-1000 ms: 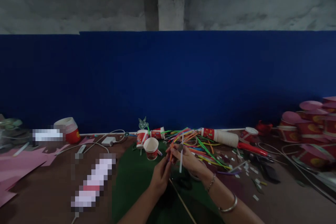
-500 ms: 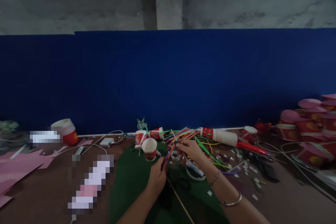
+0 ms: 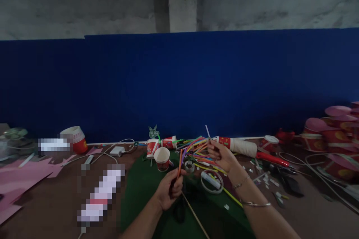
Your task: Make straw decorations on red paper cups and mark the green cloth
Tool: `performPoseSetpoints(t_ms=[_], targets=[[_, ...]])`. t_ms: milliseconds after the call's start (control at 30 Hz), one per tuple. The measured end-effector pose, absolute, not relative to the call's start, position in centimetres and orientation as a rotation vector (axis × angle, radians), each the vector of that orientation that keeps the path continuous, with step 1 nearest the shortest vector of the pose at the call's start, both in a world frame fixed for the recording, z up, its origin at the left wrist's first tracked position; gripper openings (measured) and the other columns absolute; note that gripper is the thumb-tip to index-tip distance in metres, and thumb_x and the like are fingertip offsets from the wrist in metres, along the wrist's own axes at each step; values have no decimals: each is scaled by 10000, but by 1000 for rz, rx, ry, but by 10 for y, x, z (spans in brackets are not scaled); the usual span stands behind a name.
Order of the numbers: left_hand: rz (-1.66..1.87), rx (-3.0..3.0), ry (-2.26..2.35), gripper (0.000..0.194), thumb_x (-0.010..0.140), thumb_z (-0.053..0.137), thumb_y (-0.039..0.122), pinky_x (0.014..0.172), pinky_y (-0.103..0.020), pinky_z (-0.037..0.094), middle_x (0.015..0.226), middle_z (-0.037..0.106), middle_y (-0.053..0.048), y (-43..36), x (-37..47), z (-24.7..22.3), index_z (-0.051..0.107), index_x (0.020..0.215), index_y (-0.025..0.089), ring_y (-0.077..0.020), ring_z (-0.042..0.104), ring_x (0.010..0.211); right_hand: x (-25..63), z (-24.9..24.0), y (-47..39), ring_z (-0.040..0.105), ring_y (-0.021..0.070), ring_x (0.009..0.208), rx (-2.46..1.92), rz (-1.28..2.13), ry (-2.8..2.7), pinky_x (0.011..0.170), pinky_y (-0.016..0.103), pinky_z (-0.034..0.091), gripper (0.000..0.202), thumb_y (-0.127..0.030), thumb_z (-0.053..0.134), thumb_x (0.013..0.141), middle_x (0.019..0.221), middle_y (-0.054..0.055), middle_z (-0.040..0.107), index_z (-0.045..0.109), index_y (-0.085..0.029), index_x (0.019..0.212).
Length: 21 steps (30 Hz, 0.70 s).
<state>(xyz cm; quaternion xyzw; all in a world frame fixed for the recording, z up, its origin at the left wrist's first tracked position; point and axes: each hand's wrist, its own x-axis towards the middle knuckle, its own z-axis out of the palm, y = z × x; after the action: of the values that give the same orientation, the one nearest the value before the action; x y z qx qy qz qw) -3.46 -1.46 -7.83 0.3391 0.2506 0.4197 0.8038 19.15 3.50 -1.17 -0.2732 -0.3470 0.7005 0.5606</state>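
My left hand (image 3: 169, 188) is closed around an orange straw (image 3: 180, 160) and a purple straw (image 3: 183, 157), which point upward. My right hand (image 3: 223, 154) pinches a thin whitish straw (image 3: 207, 130) that sticks up above its fingertips. Between and behind my hands lies a pile of coloured straws (image 3: 196, 145). Just left of the pile stands an open red-and-white paper cup (image 3: 162, 161). Behind it is another paper cup (image 3: 151, 148), next to a green cat-face cutout (image 3: 153, 132). A roll of tape (image 3: 189, 166) rests between my hands, over the green mat (image 3: 140, 194).
A stack of nested paper cups (image 3: 244, 147) lies on its side at the right, beside a red-handled tool (image 3: 270, 158). Cups with pink discs (image 3: 314, 127) crowd the far right. Pink paper sheets (image 3: 25, 173) and a pixelated strip (image 3: 102, 194) are at the left. A blue panel (image 3: 179, 86) stands behind.
My right hand has moved right and away from my left, raising the whitish straw clear of the pile. My left hand has turned, with its straws now more upright. The view has shifted slightly.
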Motion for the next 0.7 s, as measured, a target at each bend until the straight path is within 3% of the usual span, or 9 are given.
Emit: performPoseSetpoints(t_ms=[100, 267, 367, 533, 700], targets=[[887, 705, 511, 251, 830, 553, 318, 318, -128, 99, 485, 372, 82, -13, -33, -81, 603, 968, 115, -13, 176, 336, 187, -13, 34, 165, 19, 370, -802, 1670, -907, 322, 154, 104, 246, -284, 615, 717, 504, -87, 347, 415, -181, 617], [911, 653, 528, 247, 822, 555, 263, 331, -122, 136, 547, 459, 45, -12, -32, -81, 608, 1008, 108, -4, 241, 346, 165, -19, 28, 172, 12, 368, -935, 1630, -1029, 348, 166, 47, 283, -374, 602, 729, 493, -81, 379, 432, -173, 625], [929, 648, 581, 236, 810, 571, 235, 344, -118, 144, 583, 499, 26, -13, -31, -78, 611, 1004, 107, 1, 279, 358, 152, -22, 22, 181, 15, 358, -1012, 1519, -1141, 354, 170, 49, 333, -433, 658, 692, 439, -110, 312, 447, -179, 649], [840, 697, 637, 241, 810, 558, 220, 352, -121, 125, 601, 538, 13, -15, -30, -78, 603, 1030, 132, 2, 283, 349, 136, -26, 15, 192, 21, 350, -1016, 1467, -1173, 352, 185, 79, 318, -397, 712, 621, 396, -122, 301, 489, -174, 659], [771, 614, 631, 301, 859, 492, 375, 341, -132, 114, 590, 543, 4, -12, -31, -82, 610, 974, 123, -2, 263, 337, 137, -25, 16, 251, 14, 364, -947, 1410, -1067, 351, 185, 105, 318, -403, 716, 616, 495, -67, 477, 526, -156, 678]])
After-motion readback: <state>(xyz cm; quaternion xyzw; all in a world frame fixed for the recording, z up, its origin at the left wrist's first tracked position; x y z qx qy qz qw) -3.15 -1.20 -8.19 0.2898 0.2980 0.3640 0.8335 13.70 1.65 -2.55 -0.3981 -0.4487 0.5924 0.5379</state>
